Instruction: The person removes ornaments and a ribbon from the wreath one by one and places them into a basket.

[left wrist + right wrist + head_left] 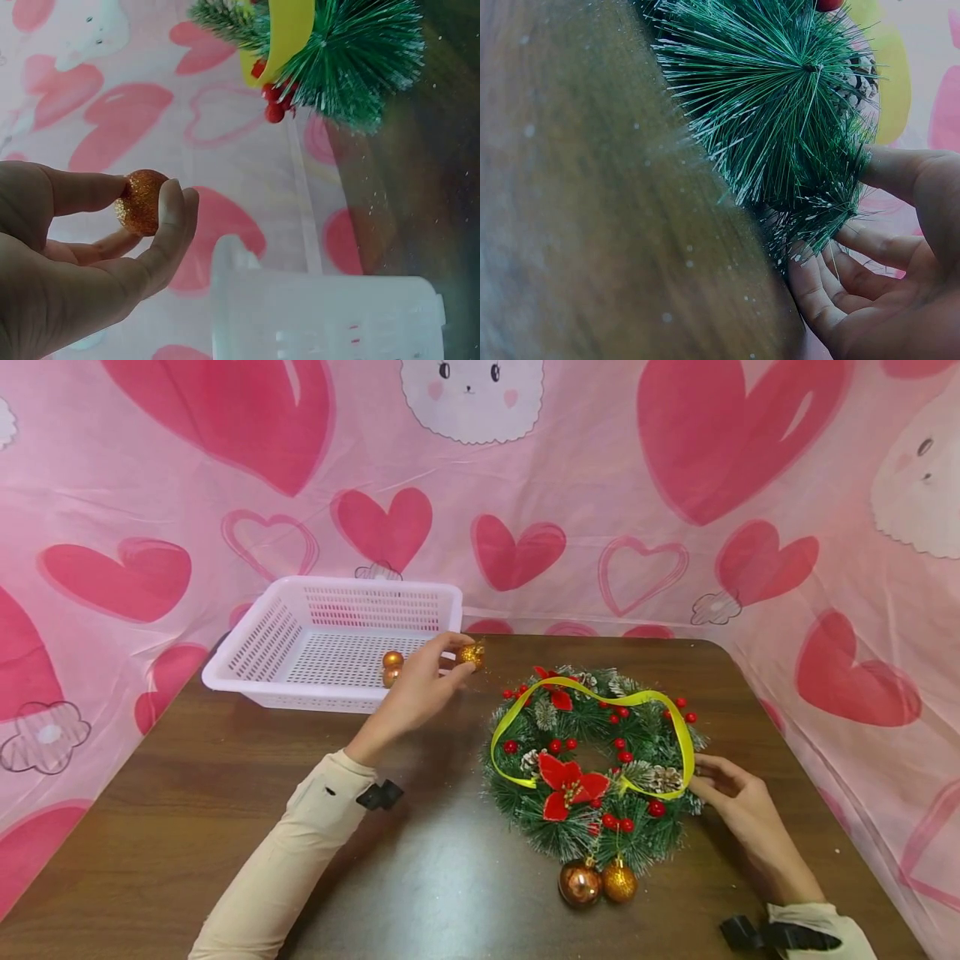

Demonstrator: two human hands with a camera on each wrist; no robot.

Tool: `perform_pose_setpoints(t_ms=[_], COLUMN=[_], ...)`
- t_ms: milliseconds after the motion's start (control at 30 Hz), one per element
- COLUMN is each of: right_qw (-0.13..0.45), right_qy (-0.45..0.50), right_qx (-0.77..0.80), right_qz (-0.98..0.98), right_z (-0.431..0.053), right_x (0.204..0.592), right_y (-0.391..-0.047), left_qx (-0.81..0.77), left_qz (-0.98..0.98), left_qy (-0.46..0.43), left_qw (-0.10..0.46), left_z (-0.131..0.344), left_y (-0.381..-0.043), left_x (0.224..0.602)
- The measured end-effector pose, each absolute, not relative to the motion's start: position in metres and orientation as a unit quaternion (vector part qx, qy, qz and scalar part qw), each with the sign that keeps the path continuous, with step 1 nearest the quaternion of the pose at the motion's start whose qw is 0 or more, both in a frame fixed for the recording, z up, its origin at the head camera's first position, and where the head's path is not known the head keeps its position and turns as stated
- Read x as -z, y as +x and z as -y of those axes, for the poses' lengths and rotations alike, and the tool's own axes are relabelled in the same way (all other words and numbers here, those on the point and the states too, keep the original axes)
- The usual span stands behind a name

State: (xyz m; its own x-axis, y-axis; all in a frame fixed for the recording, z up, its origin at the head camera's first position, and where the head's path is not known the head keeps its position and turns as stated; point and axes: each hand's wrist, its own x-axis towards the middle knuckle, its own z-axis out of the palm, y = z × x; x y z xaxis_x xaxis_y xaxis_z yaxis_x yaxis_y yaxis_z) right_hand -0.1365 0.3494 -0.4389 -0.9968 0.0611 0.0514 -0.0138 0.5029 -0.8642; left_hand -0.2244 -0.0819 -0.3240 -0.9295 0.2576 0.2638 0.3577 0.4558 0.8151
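Note:
My left hand point(423, 685) pinches a gold glitter Christmas ball point(470, 654) between thumb and fingers, just past the right end of a white basket. Close up in the left wrist view, the ball point(141, 202) shows its glittery surface. A green Christmas wreath point(551, 831) lies on the table, trimmed with red berries, pinecones, red poinsettias point(572, 783) and a loop of yellow ribbon point(637, 698). My right hand point(742, 802) grips the wreath's right edge, thumb above and fingers at its outer side. At the wreath's near edge are a shiny copper ball point(580, 883) and a gold glitter ball point(619, 882).
The white slotted basket point(262, 689) stands at the back left of the brown wooden table point(202, 793). Two copper-orange balls point(392, 658) lie inside it, partly behind my left hand. A pink cloth printed with hearts point(517, 552) hangs behind the table and along its sides.

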Motion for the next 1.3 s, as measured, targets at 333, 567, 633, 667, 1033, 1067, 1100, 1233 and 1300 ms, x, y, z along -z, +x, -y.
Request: perform_pose_setpoints(t_ms=[333,567,633,667,1033,1067,1100,1233,1300], right_qw=[0.038,0.039,0.039,0.038,0.039,0.039,0.039,0.040,0.040], right_qy=[-0.014,-0.013,-0.014,-0.014,-0.006,-0.006,-0.006,-0.004,-0.004], right_qx=[-0.499,-0.499,-0.497,-0.496,-0.497,-0.497,-0.498,-0.502,-0.501], right_qz=[0.866,0.866,0.867,0.867,0.867,0.867,0.866,0.864,0.865], right_z=[-0.349,-0.349,-0.349,-0.349,-0.348,-0.348,-0.348,-0.348,-0.349], right_x=[0.439,0.439,0.439,0.439,0.436,0.436,0.436,0.437,0.437], right_y=[-0.136,-0.136,-0.136,-0.136,-0.133,-0.133,-0.133,-0.133,-0.133], left_qx=[0.491,0.507,0.509,0.507,0.484,0.481,0.480,0.476,0.478], left_qz=[0.851,0.842,0.842,0.844,0.860,0.862,0.863,0.865,0.863], left_qy=[-0.162,-0.152,-0.143,-0.139,-0.109,-0.106,-0.104,-0.098,-0.100], left_qw=[0.093,0.106,0.107,0.108,0.118,0.119,0.119,0.126,0.132], left_z=[0.096,0.108,0.111,0.113,0.131,0.133,0.134,0.139,0.141], left_y=[-0.228,-0.230,-0.230,-0.230,-0.235,-0.235,-0.236,-0.239,-0.241], left_x=[0.313,0.306,0.303,0.302,0.297,0.297,0.297,0.299,0.300])
